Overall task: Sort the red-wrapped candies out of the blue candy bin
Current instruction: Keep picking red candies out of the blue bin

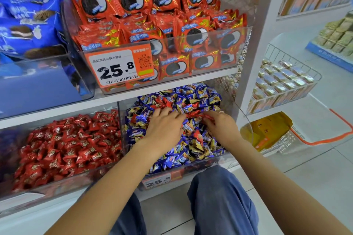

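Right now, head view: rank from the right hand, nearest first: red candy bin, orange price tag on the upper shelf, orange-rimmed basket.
From the right hand:
1. Orange-rimmed basket, on the floor to its right, though close to the next.
2. Red candy bin, left, past the left hand.
3. Orange price tag, up-left on the upper shelf.
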The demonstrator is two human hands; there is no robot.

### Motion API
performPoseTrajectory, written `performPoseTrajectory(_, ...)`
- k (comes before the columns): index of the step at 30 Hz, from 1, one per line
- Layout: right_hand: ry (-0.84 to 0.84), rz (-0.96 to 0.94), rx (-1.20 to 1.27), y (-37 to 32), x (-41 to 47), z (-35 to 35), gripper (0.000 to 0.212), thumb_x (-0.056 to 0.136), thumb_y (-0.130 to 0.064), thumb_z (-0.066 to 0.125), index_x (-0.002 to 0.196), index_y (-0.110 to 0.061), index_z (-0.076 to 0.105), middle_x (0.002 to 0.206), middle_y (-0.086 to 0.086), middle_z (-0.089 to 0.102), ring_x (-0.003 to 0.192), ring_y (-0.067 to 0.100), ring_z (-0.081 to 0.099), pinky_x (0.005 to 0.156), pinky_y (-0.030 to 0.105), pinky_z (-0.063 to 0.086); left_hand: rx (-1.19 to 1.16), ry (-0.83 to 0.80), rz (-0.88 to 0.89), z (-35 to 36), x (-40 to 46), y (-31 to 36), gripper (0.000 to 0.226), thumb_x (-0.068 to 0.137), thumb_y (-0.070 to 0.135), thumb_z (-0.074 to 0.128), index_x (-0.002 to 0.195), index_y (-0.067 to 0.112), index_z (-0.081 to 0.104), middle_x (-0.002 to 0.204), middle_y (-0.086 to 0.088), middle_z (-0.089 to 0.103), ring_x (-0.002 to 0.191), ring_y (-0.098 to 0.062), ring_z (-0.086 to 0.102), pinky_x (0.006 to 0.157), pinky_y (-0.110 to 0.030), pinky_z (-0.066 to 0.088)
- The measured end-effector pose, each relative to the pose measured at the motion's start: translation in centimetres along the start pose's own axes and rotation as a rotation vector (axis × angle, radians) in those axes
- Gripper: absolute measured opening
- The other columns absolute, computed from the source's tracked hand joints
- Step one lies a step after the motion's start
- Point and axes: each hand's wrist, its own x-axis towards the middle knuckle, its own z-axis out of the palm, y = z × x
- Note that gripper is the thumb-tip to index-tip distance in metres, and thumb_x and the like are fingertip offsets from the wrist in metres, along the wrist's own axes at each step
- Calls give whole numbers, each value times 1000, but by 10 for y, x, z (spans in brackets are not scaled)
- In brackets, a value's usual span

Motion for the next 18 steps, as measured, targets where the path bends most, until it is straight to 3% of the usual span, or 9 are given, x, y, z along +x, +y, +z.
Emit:
performPoseTrajectory(3, 65, 80, 147, 3, -10, -5, 17, 98, -22, 49, 99, -11, 61, 78, 7, 57, 71, 25, 52, 60, 32, 34, 12, 39, -13, 2, 3, -3, 34, 98, 25, 49, 131, 27, 54, 127, 4, 61, 126, -19, 39, 105, -36, 12)
performPoseTrajectory(7, -20, 153, 247, 7, -17, -6, 17, 99, -26, 47, 86, -15, 49, 77, 5, 54, 70, 22, 51, 61, 30, 32, -163, 156, -25, -1, -3, -5, 26, 94, 25, 57, 119, 28, 65, 115, 3, 67, 122, -17, 45, 109, -33, 12)
performPoseTrajectory(9, -48, 165, 245, 11, -17, -4, 10, 99, -22, 47, 96, -17, 54, 85, 4, 58, 71, 22, 54, 63, 31, 39, -305, 259, -51, -6, -8, -5, 19, 91, 21, 60, 108, 24, 68, 101, 4, 69, 105, -15, 53, 100, -33, 28)
performPoseTrajectory(11, -137, 130, 202, 12, -16, -1, 24, 99, -16, 45, 121, -18, 53, 100, 5, 58, 76, 22, 58, 69, 31, 44, -452, 300, -103, -11, -15, -7, 10, 90, 17, 62, 99, 21, 65, 89, 5, 68, 82, -12, 56, 80, -32, 44)
performPoseTrajectory(13, -214, 67, 125, 12, -15, 4, 38, 99, -16, 44, 136, -23, 43, 111, 8, 53, 90, 25, 56, 75, 29, 41, -523, 265, -152, -14, -20, -10, 6, 91, 15, 62, 94, 19, 57, 85, 6, 64, 69, -9, 55, 61, -25, 42)
performPoseTrajectory(15, -199, 31, 62, 10, -13, 5, 40, 98, -23, 48, 137, -25, 43, 113, 9, 50, 97, 27, 55, 78, 30, 40, -564, 233, -190, -13, -24, -14, 11, 91, 12, 61, 89, 17, 51, 83, 4, 61, 69, -11, 55, 58, -25, 42)
performPoseTrajectory(18, -167, 12, -44, 7, -8, 4, 34, 93, -35, 55, 126, -24, 52, 110, 6, 51, 91, 25, 58, 76, 32, 45, -575, 205, -219, -12, -25, -17, 11, 93, 6, 54, 94, 16, 49, 90, 0, 58, 79, -16, 56, 69, -35, 49)
